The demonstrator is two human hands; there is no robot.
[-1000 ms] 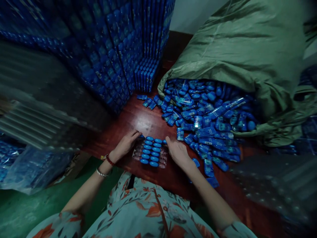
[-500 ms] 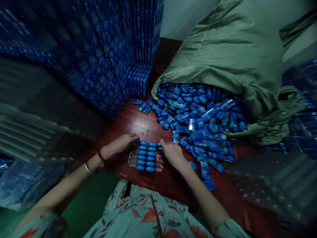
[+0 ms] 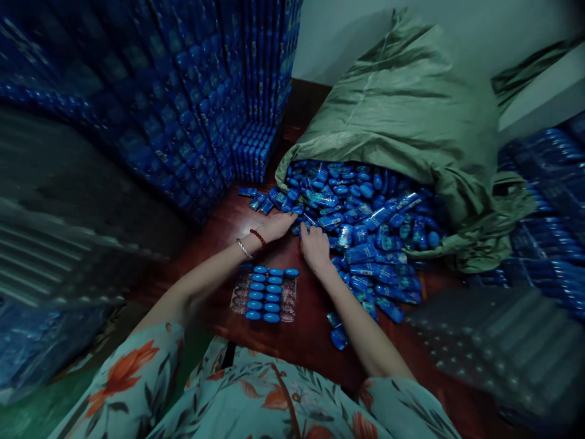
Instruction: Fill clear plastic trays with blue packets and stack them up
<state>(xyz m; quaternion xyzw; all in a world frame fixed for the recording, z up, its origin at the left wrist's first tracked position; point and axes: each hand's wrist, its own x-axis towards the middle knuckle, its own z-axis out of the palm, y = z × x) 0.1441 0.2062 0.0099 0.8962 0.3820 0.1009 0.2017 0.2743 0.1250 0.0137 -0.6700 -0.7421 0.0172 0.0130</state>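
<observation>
Touching blue packets (image 3: 361, 253), left hand (image 3: 280, 227) and right hand (image 3: 315, 247) curl fingers narrowly; whether gripping, I can't tell.

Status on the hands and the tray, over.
Left hand and right hand at loose blue packets, grip unclear. Tray part-filled, outer slots mostly empty. No obstruction visible at the hands.

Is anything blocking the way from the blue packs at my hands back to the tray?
Nothing visible: only tabletop shows between your hands, left and right, at the packs and the tray.

Left hand (image 3: 278, 227) near right hand (image 3: 315, 247)
</observation>
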